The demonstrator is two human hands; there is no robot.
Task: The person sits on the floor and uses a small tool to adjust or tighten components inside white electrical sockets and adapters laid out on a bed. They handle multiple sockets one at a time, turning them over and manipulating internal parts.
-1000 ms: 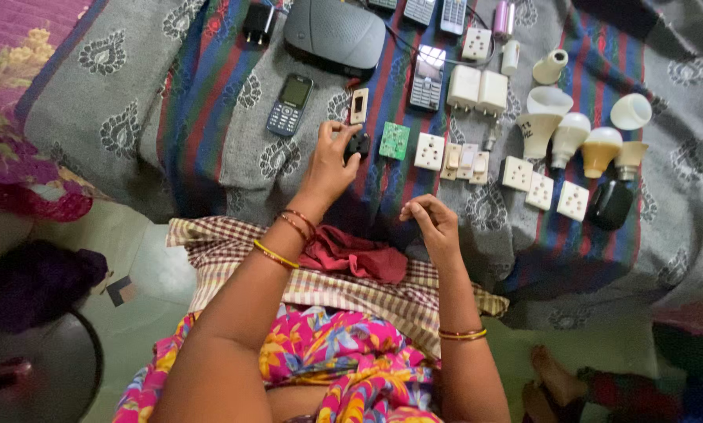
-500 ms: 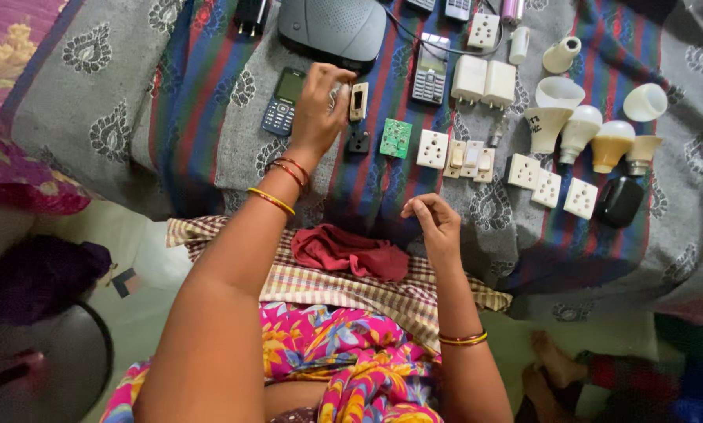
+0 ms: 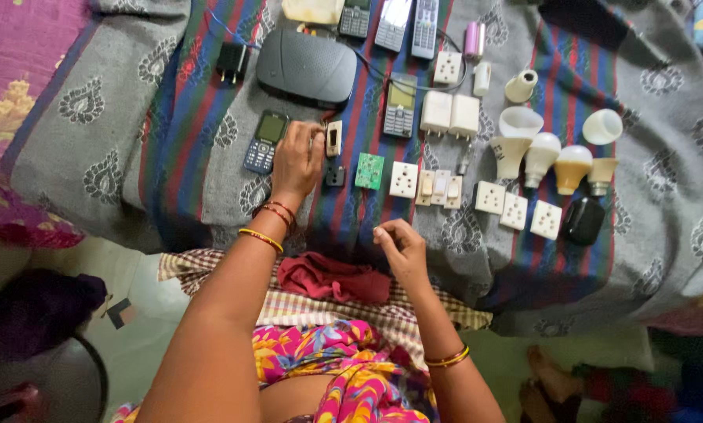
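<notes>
Left hand (image 3: 297,160) reaches to the small cream switch part (image 3: 333,138).
Fingers curled beside it, grip unclear; right hand (image 3: 398,247) loosely closed, empty; lift it straight, clear of the dark adapter (image 3: 334,174).

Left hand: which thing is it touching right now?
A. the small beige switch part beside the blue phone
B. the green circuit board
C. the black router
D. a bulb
A: the left hand has its fingers on the beige switch part, right of the blue phone; the green circuit board lies untouched further right.
</notes>
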